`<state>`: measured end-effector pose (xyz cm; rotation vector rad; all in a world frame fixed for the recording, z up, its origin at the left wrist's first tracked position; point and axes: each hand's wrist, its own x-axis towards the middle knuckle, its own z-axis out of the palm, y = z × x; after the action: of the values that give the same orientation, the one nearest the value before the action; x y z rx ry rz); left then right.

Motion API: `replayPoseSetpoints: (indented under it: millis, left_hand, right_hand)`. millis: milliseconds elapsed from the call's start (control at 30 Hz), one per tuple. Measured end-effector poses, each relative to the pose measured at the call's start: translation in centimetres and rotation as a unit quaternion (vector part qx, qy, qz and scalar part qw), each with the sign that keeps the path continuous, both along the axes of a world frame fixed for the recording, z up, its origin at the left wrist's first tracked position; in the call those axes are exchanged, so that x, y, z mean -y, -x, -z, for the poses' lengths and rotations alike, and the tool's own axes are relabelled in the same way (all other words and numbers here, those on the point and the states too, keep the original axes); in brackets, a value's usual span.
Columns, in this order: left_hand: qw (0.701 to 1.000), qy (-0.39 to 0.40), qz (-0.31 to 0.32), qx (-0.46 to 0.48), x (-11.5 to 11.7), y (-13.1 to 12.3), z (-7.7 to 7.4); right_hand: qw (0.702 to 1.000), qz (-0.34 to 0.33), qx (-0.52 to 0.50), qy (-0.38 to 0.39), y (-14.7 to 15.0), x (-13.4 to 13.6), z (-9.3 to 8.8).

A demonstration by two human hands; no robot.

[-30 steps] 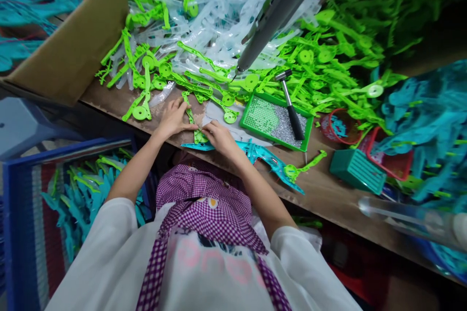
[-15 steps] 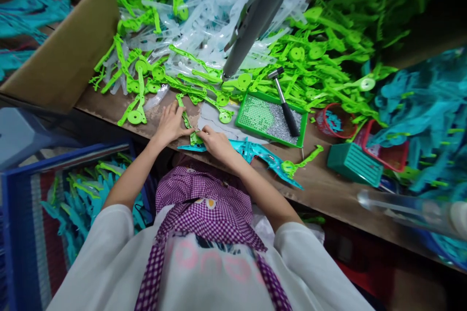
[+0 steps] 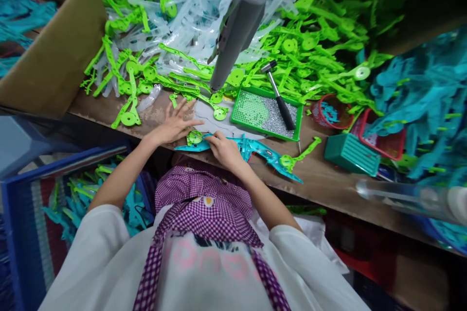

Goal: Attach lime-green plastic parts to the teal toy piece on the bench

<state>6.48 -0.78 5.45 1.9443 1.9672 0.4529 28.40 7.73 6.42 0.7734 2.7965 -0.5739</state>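
Observation:
A long turquoise plastic part (image 3: 264, 151) lies along the front edge of the bench. At its right end sits a lime-green arm with a round disc (image 3: 288, 161), and near its left end another green disc piece (image 3: 194, 137). My left hand (image 3: 173, 125) rests over this left green piece with fingers spread, covering much of its arm. My right hand (image 3: 225, 149) is closed in a pinch at the turquoise part, just right of the green disc. What its fingertips hold is hidden.
A hanging grey electric screwdriver (image 3: 239, 26) points down over the bench. Behind are heaps of green arms (image 3: 328, 53) and translucent parts (image 3: 200, 19). A hammer (image 3: 279, 97) lies across a green tray (image 3: 248, 129) of small metal pieces. A cardboard box (image 3: 69, 43) stands left, baskets (image 3: 352, 153) right.
My left hand has spread its fingers and its thumb has lifted off the green piece. The green piece has swung round, its disc now showing. My right hand has shifted slightly right and down.

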Motion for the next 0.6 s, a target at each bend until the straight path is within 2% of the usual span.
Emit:
replayPoseSetpoints:
  millis: [100, 200, 400, 600]
  left_hand:
    - [0.996, 0.031, 0.079, 0.011, -0.5, 0.0, -0.6]
    - [0.991, 0.059, 0.117, 0.005, -0.8, 0.0, -0.7]
    - [0.989, 0.063, 0.131, -0.007, -0.8, 0.0, -0.7]
    - [0.994, 0.026, 0.104, 0.012, -0.5, -0.1, -0.1]
  right_hand:
    - [1.000, 0.007, -0.006, 0.008, 0.4, -0.4, -0.1]
    - [0.999, 0.019, -0.020, 0.027, 0.6, -0.7, 0.0]
    - [0.993, 0.042, -0.076, 0.081, 0.4, -1.4, 0.5]
    - [0.986, 0.016, -0.133, 0.096, -0.8, -2.0, 1.1]
